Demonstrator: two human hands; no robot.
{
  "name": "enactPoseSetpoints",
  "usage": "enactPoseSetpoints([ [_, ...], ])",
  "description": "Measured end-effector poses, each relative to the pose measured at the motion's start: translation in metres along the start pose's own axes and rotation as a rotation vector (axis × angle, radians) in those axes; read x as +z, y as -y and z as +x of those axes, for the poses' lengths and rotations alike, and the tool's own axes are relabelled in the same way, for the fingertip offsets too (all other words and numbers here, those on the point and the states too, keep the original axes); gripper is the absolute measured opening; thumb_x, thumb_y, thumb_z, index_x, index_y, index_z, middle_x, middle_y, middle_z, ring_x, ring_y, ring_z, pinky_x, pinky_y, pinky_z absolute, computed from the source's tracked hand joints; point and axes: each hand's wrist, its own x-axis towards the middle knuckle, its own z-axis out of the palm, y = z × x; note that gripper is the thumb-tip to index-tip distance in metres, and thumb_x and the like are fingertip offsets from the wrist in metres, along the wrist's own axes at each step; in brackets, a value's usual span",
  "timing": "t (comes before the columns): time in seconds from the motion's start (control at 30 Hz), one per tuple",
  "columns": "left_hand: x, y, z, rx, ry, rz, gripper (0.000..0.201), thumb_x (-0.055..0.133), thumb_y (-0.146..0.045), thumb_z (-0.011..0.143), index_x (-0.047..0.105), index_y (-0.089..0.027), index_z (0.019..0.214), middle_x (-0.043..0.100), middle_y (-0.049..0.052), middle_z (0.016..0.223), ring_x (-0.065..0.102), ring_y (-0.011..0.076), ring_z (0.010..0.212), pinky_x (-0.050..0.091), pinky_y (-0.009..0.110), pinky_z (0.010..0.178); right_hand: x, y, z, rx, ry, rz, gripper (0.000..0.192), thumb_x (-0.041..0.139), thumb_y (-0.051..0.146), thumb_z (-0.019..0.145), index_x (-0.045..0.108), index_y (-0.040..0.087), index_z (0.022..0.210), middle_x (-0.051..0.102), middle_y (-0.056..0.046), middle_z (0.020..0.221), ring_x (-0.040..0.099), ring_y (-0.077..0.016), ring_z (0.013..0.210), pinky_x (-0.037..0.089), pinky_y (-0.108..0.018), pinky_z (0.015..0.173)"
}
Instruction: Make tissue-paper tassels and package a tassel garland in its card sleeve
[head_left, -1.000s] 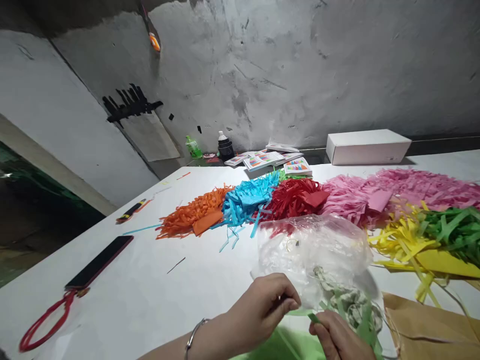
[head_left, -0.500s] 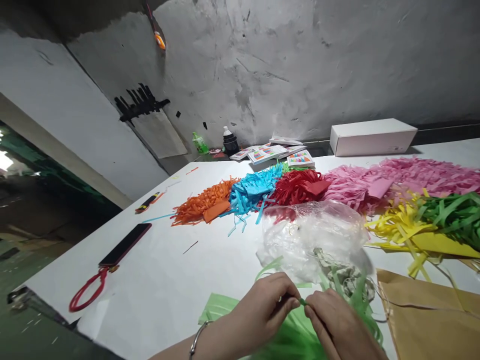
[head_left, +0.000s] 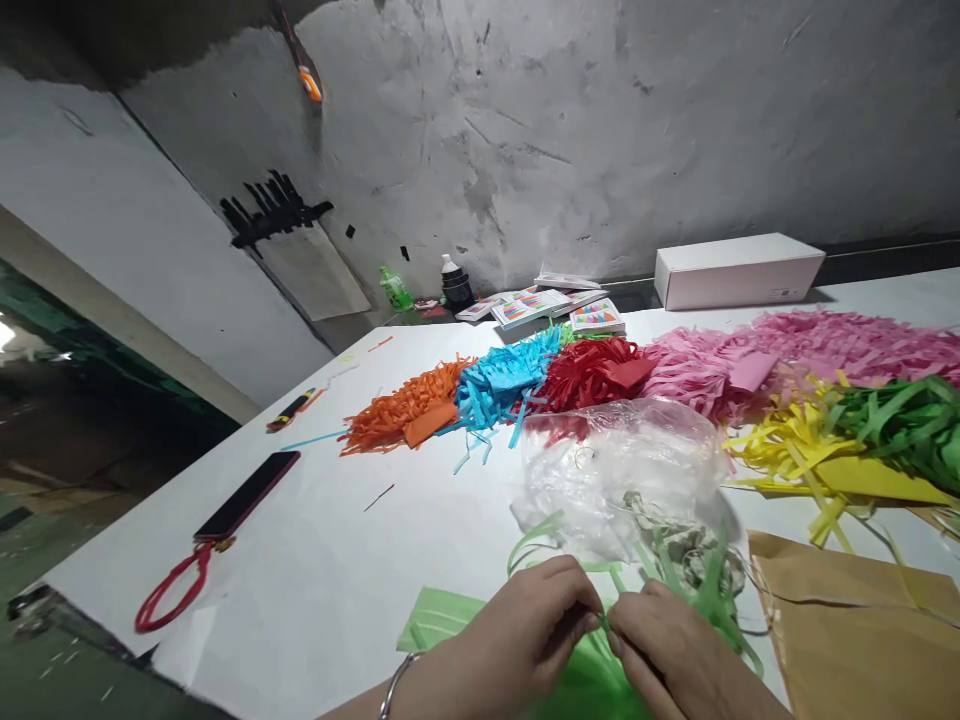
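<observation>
Light green tissue paper fringe (head_left: 592, 685) lies under and between my hands at the table's front. My left hand (head_left: 529, 625), with a silver bangle at the wrist, pinches a narrow twisted bit of it. Right beside it my right hand (head_left: 667, 640) grips the same twist, fingers closed. Only a sliver of the twist shows between the fingertips. Loose green strips (head_left: 709, 590) spread past my right hand, and a flat green piece (head_left: 439, 620) sticks out left of my left wrist. Just beyond the hands rests a clear plastic bag (head_left: 622, 470).
Behind lie fringed bundles in orange (head_left: 409, 400), blue (head_left: 506, 380), red (head_left: 592, 375), pink (head_left: 697, 365), yellow (head_left: 787, 445) and dark green (head_left: 900, 425). A phone (head_left: 247, 495) and a cutter (head_left: 291, 408) lie left, brown paper (head_left: 855, 620) right, a white box (head_left: 739, 272) at the wall.
My hands stay close together on the green paper, and the twist between them shows less than before. The whole view has shifted slightly.
</observation>
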Motion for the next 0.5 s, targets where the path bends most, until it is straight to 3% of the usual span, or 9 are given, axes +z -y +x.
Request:
enactPoseSetpoints([
  [0.23, 0.007, 0.004, -0.002, -0.01, -0.024, 0.013, 0.021, 0.05, 0.0, 0.079, 0.051, -0.02, 0.082, 0.059, 0.001, 0.081, 0.051, 0.0142, 0.071, 0.039, 0.023, 0.064, 0.011, -0.005, -0.001, -0.048, -0.004, 0.01, 0.023, 0.046, 0.003, 0.087, 0.045, 0.022, 0.075, 0.059, 0.004, 0.069, 0.056, -0.0124, 0.062, 0.04, -0.027, 0.068],
  [0.5, 0.012, 0.01, -0.001, 0.022, -0.094, -0.071, 0.011, 0.049, -0.015, 0.091, 0.057, -0.019, 0.084, 0.063, 0.004, 0.079, 0.055, 0.0149, 0.07, 0.042, 0.024, 0.065, 0.016, -0.005, -0.002, -0.043, -0.058, 0.032, 0.022, 0.044, 0.005, 0.09, 0.045, 0.023, 0.076, 0.057, 0.005, 0.066, 0.054, -0.0127, 0.058, 0.038, -0.026, 0.063],
])
